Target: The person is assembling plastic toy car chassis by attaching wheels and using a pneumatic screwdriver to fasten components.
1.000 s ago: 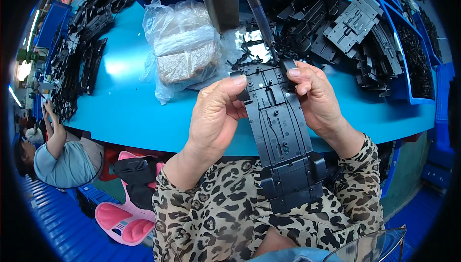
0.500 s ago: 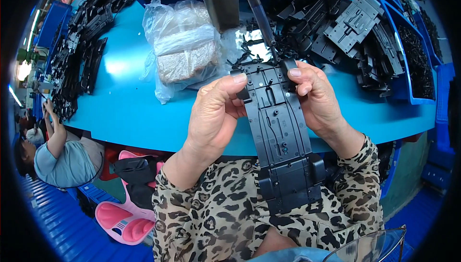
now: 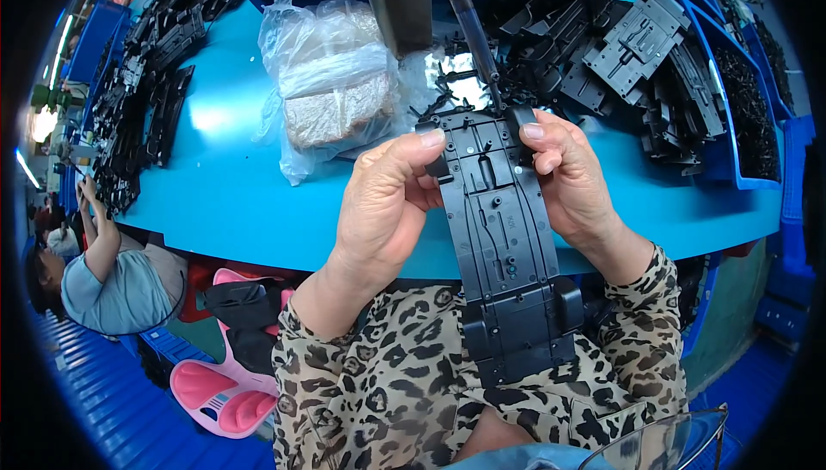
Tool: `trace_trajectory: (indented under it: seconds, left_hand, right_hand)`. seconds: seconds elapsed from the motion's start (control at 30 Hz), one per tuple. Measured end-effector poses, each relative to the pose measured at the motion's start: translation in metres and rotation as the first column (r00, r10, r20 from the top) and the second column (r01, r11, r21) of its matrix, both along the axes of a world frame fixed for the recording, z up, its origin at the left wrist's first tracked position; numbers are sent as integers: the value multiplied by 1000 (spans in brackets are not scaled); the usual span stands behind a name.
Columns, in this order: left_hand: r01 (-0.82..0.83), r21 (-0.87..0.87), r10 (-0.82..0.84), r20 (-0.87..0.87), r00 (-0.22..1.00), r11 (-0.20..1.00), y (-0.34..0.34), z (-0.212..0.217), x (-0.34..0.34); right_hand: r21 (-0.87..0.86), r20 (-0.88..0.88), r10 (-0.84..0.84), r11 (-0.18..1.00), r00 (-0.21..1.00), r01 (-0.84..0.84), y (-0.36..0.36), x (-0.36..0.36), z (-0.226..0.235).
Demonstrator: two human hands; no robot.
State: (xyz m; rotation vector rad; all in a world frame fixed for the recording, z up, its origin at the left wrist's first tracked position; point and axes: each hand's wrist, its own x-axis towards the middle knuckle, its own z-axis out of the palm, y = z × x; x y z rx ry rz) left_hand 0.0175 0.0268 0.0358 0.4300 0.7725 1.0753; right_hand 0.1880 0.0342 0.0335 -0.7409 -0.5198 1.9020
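A long black plastic chassis plate (image 3: 503, 250) with molded ribs, holes and side lugs slants down from the bench edge over my lap. My left hand (image 3: 385, 199) grips its far left corner, thumb on top and fingers underneath. At the far right corner, my right hand (image 3: 568, 173) pinches the raised lug between thumb and fingers. The plate's far end lies just in front of a screwdriver-like tool (image 3: 471, 27) hanging down with its tip among small black parts (image 3: 447, 95). The undersides of the plate and most fingers are hidden.
A plastic-wrapped bundle (image 3: 340, 113) lies on the blue bench (image 3: 224, 203). Black molded parts are piled at left (image 3: 146, 83) and more plates (image 3: 637, 44) at right. A blue bin (image 3: 744, 126) stands at the right edge. A co-worker (image 3: 120, 289) sits at left near a pink chair (image 3: 228, 392).
Almost nothing differs. The bench and the things on it sit very slightly further right in the picture; both hands keep the same hold on the chassis plate.
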Motion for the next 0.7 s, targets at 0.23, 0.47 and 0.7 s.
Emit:
trace_trajectory:
  seconds: [0.23, 0.47, 0.7]
  left_hand:
    - [1, -15, -1, -9, 1000, 1000, -1, -1, 0]
    - [6, -28, -6, -11, 1000, 1000, 0, -4, 1]
    - [-6, -32, 6, -10, 1000, 999, 0, -3, 1]
  right_hand:
    - [2, 9, -16, 1000, 1000, 16, -1, 0, -6]
    - [-4, 44, -26, 1000, 999, 26, -2, -1, -3]
    - [-4, 36, -16, 1000, 999, 16, -2, -1, -5]
